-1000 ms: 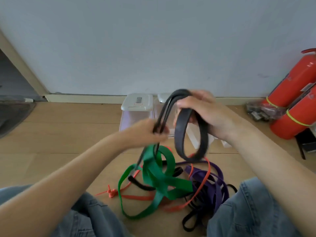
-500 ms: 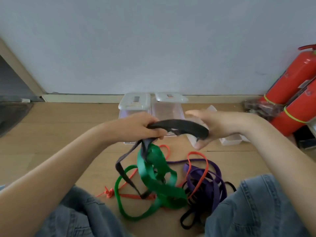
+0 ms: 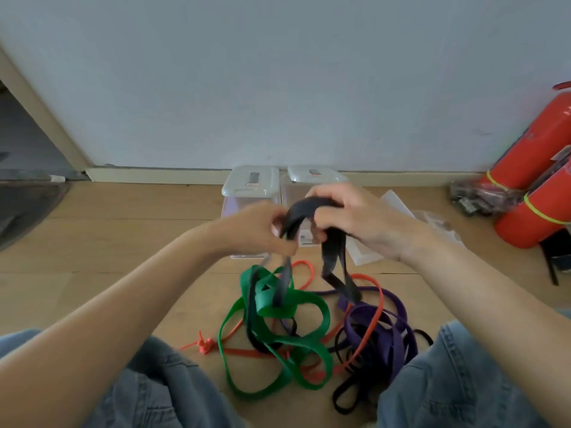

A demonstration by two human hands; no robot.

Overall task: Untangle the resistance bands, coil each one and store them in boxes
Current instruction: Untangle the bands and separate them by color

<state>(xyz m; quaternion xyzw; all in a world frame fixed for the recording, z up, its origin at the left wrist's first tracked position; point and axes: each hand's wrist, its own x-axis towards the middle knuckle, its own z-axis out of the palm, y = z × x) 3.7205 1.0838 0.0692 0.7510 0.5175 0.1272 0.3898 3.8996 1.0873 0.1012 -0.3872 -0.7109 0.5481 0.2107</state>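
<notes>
Both hands hold a wide black resistance band (image 3: pixel 298 216) above the floor. My left hand (image 3: pixel 258 230) pinches one side of its arch, and my right hand (image 3: pixel 355 220) grips the other side with curled fingers. Two black strands hang down from the hands into the tangle. Below lie a green band (image 3: pixel 278 344), a thin orange band (image 3: pixel 370 322), a purple band (image 3: pixel 383 332) and a thin black band (image 3: pixel 349 393), all knotted together on the wooden floor. Two clear lidded boxes (image 3: pixel 251 183) stand behind the hands by the wall.
Two red fire extinguishers (image 3: pixel 531 193) lean at the right wall beside a dark plastic bag (image 3: pixel 472 196). A clear lid or tray (image 3: pixel 398 205) lies right of the boxes. My knees in jeans (image 3: pixel 457 381) flank the tangle. A dark mat (image 3: pixel 24 208) lies at the left.
The right hand turned over and closed on the black band, which went from a flat stretch between the hands to a raised arch. The hands came closer together.
</notes>
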